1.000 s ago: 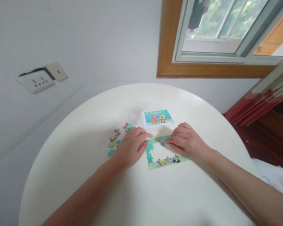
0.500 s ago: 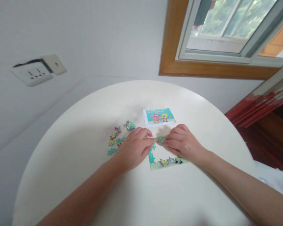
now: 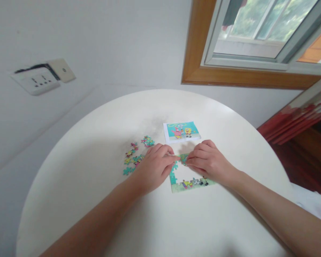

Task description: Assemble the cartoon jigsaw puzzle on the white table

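Observation:
A partly assembled jigsaw puzzle [image 3: 176,186] lies on the round white table, its joined pieces forming a border around a bare middle. My left hand [image 3: 157,162] is closed at its upper left corner, index finger and thumb on the top edge pieces. Across from it, my right hand [image 3: 207,160] has its fingers pinched together on a green puzzle piece [image 3: 183,159] in the top row. Its fingers hide much of the upper right border. Loose puzzle pieces [image 3: 128,170] are scattered left of my left hand, which partly covers some.
Behind the puzzle lies a reference picture card [image 3: 182,130] with cartoon figures. The white table [image 3: 82,160] has a curved far edge close to the wall. A wall socket [image 3: 39,81] is at left, a wood-framed window [image 3: 198,73] at upper right, and a red-and-white curtain [image 3: 291,119] at right.
The view has shifted slightly. Both hands stay at the puzzle's top edge, with only tiny finger movement.

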Available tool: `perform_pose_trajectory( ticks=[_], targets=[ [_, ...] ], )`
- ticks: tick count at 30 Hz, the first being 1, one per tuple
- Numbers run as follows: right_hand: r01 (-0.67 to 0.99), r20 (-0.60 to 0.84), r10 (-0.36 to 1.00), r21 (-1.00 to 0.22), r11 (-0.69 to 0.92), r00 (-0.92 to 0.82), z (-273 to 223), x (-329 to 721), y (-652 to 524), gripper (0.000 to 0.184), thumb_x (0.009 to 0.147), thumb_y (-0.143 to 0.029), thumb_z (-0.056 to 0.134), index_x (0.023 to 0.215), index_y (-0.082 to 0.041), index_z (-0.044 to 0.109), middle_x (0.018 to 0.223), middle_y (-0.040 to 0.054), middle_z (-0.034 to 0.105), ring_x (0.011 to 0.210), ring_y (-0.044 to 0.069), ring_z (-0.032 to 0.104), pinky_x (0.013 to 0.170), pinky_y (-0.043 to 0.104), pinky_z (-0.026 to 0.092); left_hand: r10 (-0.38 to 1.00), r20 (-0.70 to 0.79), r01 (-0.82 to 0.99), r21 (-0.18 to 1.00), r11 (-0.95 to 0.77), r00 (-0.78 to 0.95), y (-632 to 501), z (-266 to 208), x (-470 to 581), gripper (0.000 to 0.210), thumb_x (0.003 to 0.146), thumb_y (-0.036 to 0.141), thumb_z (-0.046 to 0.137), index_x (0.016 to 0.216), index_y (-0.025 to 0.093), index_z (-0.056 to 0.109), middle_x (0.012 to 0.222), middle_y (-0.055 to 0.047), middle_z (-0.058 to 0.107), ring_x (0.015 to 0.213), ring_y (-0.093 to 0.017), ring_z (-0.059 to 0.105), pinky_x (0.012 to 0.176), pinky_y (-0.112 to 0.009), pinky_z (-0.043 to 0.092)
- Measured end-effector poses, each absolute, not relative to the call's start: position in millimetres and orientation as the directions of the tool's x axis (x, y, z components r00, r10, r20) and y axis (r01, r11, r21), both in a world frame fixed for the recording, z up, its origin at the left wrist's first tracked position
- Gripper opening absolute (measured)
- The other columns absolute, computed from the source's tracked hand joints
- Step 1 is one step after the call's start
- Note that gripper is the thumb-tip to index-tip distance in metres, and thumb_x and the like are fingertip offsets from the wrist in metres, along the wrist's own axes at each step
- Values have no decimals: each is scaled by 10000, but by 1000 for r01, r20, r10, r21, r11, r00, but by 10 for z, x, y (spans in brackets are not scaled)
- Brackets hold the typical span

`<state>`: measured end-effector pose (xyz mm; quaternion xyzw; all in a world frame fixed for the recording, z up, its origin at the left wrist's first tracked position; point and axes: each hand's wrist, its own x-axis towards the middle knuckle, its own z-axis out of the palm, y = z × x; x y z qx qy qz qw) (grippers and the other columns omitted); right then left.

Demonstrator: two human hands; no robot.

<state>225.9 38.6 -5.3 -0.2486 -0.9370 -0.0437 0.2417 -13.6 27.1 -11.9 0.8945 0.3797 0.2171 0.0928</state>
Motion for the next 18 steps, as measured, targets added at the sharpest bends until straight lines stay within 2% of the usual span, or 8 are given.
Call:
perform_pose_trajectory(
  ticks=[6, 13, 16, 18],
  targets=[
    [499, 521, 449, -52, 865, -725, -43, 2278, 367, 106, 908, -211, 592, 907, -218, 697, 888, 17, 741, 835, 153, 577, 822, 361, 352, 730, 321, 635, 359, -684, 604, 292, -111, -156, 298, 913, 154, 474, 1113, 242, 676, 1049, -72, 590, 1007, -230, 505, 897, -405, 403],
    [432, 549, 369, -17, 902, -750, -50, 2209, 346, 97, 894, -192, 617, 965, -225, 675, 966, -11, 747, 867, 153, 575, 849, 370, 361, 753, 330, 655, 371, -658, 570, 322, -101, -198, 290, 910, 146, 470, 1090, 237, 677, 1031, -64, 582, 988, -223, 511, 879, -391, 408],
    [472, 547, 405, -20, 882, -733, 48, 2301, 391, 101, 902, -204, 602, 959, -242, 677, 932, -3, 744, 857, 162, 589, 833, 379, 367, 749, 328, 653, 367, -662, 575, 320, -93, -203, 273, 905, 146, 473, 1060, 229, 682, 1024, -65, 585, 982, -223, 513, 876, -388, 410],
    [560, 605, 485, -78, 825, -631, 145, 2438, 432, 80, 889, -222, 613, 921, -250, 680, 871, 12, 737, 812, 173, 599, 796, 382, 379, 751, 327, 654, 368, -661, 574, 319, -86, -205, 265, 906, 147, 468, 1043, 221, 681, 1025, -67, 589, 979, -222, 517, 877, -388, 410]
  ],
)
